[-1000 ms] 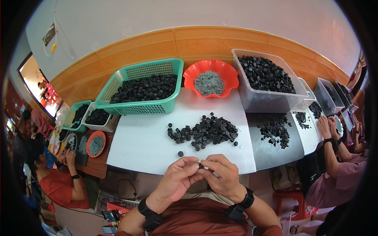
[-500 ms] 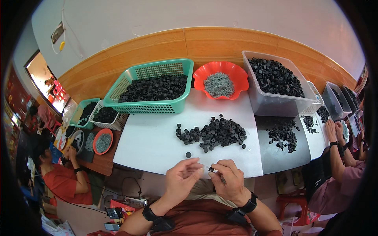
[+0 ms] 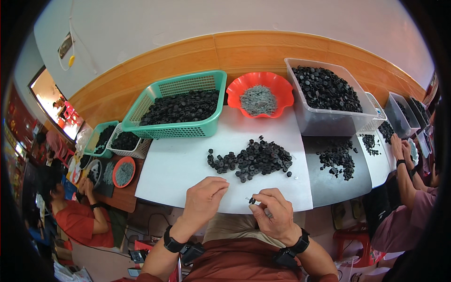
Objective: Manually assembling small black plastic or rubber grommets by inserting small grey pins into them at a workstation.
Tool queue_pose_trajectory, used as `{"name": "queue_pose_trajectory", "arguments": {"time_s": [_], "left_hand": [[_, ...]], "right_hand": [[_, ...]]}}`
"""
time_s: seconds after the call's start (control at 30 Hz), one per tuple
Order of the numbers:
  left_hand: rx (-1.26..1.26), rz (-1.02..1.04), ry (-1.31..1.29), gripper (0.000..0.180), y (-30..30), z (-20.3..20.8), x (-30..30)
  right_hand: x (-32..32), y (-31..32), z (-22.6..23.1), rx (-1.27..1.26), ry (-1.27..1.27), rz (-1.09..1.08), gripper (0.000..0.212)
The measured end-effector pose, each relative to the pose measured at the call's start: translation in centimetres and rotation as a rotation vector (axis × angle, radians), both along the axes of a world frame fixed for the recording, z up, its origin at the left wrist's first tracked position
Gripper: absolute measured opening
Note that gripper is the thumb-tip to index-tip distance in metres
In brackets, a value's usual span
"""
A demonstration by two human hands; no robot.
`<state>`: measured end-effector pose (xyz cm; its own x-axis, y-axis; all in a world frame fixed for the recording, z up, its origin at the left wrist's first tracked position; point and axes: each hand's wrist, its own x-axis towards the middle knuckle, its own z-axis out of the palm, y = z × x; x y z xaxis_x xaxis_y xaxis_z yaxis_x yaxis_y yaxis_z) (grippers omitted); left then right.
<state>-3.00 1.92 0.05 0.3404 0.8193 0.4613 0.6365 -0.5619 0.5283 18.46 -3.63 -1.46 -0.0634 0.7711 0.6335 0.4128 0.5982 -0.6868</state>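
Note:
My right hand (image 3: 275,214) pinches a small black plastic part (image 3: 252,200) between thumb and forefinger, just over the front edge of the white work surface (image 3: 178,164). A thin, pale pin-like piece sticks out of that part toward the left. My left hand (image 3: 204,199) reaches over the surface with its fingers drawn together, tips pointing at the heap; what they hold, if anything, is hidden. Beyond both hands lies a heap of small round black plastic parts (image 3: 263,157), with one loose part (image 3: 289,174) at its right side.
Behind the heap stand a green basket (image 3: 174,130) of black parts, a red scalloped bowl (image 3: 233,96) of thin grey pins and a clear bin (image 3: 324,123) of black caps. More black pieces (image 3: 338,160) lie on a dark board. Co-workers sit left and right.
My left hand has left the right hand and moved left and forward, its fingers closing over where a lone black part lay. The right hand keeps its part.

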Motion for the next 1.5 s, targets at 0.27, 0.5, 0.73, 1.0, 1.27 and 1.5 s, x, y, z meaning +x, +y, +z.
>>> {"name": "queue_pose_trajectory", "arguments": {"time_s": [0.27,0.5,0.73,1.0,1.27,1.5], "left_hand": [[-0.823,-0.187,-0.821,0.018,-0.5,0.7,0.2],[-1.085,-0.24,-1.11,0.022,-1.1,0.1,0.6],[-1.197,-0.28,-1.333,0.022,-1.0,-0.9,0.7],[-1.221,-0.301,-1.38,0.022,-1.3,-0.9,1.2],[-1.198,-0.283,-1.305,0.022,-1.5,-0.9,1.7],[-1.174,-0.298,-1.257,0.021,-1.7,-0.9,2.0]], "right_hand": [[0.0,0.3,0.3,-0.011,0.068,0.042,0.026],[-0.3,0.7,0.4,0.034,0.094,0.047,0.025],[-0.1,0.7,0.4,0.01,0.087,0.037,0.026],[-0.3,1.0,0.2,0.014,0.09,0.046,0.026],[-0.2,0.9,0.4,-0.025,0.032,0.046,0.025],[-0.2,1.0,0.1,0.003,0.017,0.025,0.029]]}}
